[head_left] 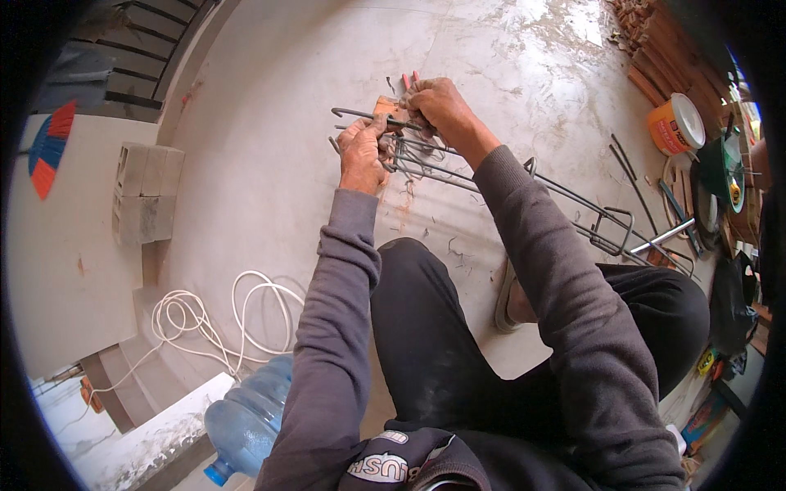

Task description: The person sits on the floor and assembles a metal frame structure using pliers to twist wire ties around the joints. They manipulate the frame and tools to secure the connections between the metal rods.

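Observation:
A long cage of dark steel reinforcing bars [446, 177] with bent stirrups runs from between my hands toward the lower right. My left hand [363, 154] is closed round the bars at its far left end, where hooked bar ends stick out. Just right of it, my right hand [438, 108] is pinched over the cage; its fingertips and whatever they hold are hidden. An orange-brown block [386, 106] shows under the bars between the hands. Two red handle ends [410, 79], like those of pliers, show just beyond my right hand. Whether they touch it I cannot tell.
Loose bars [629, 168] lie on the right beside an orange bucket [676, 125], a green basin [720, 173] and stacked bricks [667, 57]. At left are grey blocks [147, 184], a coiled white cable [192, 323] and a blue water jug [250, 417]. My knees flank the near side.

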`<state>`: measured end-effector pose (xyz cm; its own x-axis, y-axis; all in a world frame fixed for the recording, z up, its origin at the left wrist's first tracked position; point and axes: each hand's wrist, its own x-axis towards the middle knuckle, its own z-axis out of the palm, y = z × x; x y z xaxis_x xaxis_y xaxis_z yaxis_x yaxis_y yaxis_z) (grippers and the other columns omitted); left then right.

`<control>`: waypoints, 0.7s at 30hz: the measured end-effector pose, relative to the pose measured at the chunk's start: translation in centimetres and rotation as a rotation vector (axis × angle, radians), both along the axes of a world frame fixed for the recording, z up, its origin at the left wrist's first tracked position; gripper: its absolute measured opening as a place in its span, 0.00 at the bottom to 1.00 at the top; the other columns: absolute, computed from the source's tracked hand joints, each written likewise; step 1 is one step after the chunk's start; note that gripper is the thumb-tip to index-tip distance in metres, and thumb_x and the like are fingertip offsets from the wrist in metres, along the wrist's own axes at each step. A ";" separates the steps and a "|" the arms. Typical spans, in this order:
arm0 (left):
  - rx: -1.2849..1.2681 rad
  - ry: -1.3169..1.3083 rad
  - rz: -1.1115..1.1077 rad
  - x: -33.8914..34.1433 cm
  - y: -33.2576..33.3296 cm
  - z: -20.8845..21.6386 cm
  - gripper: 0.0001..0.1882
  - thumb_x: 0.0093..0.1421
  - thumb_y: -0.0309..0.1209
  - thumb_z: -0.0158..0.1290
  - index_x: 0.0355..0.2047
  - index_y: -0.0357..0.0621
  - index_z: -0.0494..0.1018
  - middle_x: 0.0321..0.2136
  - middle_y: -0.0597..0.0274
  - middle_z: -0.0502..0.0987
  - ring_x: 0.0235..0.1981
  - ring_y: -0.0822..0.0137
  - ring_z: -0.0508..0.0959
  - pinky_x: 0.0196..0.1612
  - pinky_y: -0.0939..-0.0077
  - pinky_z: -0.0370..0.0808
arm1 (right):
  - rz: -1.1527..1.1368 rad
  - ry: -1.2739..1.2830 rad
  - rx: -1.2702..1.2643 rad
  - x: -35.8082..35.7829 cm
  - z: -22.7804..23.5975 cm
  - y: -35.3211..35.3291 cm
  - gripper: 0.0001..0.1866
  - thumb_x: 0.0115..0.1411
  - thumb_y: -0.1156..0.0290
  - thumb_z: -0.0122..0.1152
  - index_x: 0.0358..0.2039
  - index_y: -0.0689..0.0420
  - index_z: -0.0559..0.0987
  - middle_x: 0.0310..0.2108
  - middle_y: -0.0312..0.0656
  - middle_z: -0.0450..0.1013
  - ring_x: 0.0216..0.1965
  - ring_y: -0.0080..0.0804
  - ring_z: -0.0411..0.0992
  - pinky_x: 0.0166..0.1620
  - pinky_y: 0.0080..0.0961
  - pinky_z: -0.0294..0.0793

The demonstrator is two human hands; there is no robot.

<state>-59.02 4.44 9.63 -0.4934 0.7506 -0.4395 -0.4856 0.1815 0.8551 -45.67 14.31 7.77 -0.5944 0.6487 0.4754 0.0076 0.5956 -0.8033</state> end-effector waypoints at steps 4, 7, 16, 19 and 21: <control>-0.020 0.005 -0.013 -0.4 -0.1 0.3 0.08 0.63 0.30 0.58 0.31 0.41 0.72 0.19 0.64 0.76 0.13 0.81 0.66 0.11 0.82 0.62 | 0.030 0.040 -0.765 -0.8 1.9 -0.3 0.12 0.59 0.75 0.52 0.19 0.51 0.75 0.27 0.36 0.73 0.39 0.30 0.73 0.72 0.32 0.49; 0.003 0.005 -0.084 -0.9 -0.1 -0.4 0.09 0.63 0.32 0.58 0.31 0.42 0.72 0.18 0.67 0.74 0.12 0.81 0.66 0.12 0.83 0.61 | 0.040 -0.220 -0.585 -0.7 1.7 0.8 0.11 0.58 0.74 0.52 0.18 0.53 0.75 0.28 0.38 0.74 0.42 0.32 0.73 0.74 0.33 0.41; 0.044 -0.124 -0.134 -1.3 -1.3 1.5 0.10 0.67 0.36 0.55 0.37 0.40 0.75 0.24 0.64 0.77 0.18 0.78 0.72 0.19 0.82 0.72 | -0.055 -0.058 -1.028 -1.2 5.6 -2.1 0.06 0.51 0.78 0.56 0.19 0.64 0.74 0.13 0.34 0.63 0.12 0.21 0.60 0.14 0.24 0.56; 0.080 -0.296 -0.359 -4.1 -1.7 0.3 0.22 0.68 0.48 0.49 0.44 0.39 0.73 0.32 0.58 0.79 0.30 0.65 0.80 0.32 0.69 0.80 | -0.089 -0.100 -0.854 -3.2 5.9 -3.3 0.07 0.49 0.77 0.57 0.19 0.68 0.78 0.13 0.50 0.70 0.12 0.35 0.69 0.19 0.34 0.68; 0.059 -0.359 -0.362 -3.8 -1.9 1.1 0.30 0.67 0.58 0.46 0.49 0.41 0.71 0.36 0.56 0.80 0.35 0.60 0.83 0.37 0.62 0.83 | -0.135 -0.199 -0.692 -4.1 5.6 -3.8 0.07 0.49 0.76 0.57 0.20 0.68 0.79 0.15 0.54 0.71 0.15 0.38 0.72 0.21 0.37 0.70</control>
